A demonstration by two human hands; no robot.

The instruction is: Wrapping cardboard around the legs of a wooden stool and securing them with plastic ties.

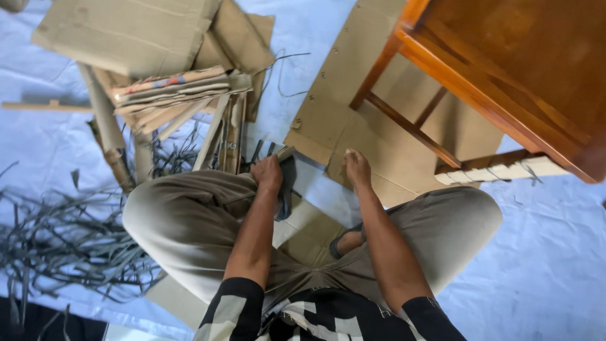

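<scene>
The left hand (268,173) is gripping a dark strip (285,183); the right hand (357,169), fingers closed, is pressing cardboard (379,145); many cut strips (63,246) are lying beside.

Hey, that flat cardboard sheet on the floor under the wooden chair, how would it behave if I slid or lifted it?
The cardboard sheet looks thin and flat, so it is probably light and would likely sag when lifted by one edge. The wooden chair appears to stand on it, so it probably would not slide freely. The right hand rests at its near edge.

Brown cardboard (385,126), orange-brown wooden chair (505,69), white sheet (549,252).
</scene>
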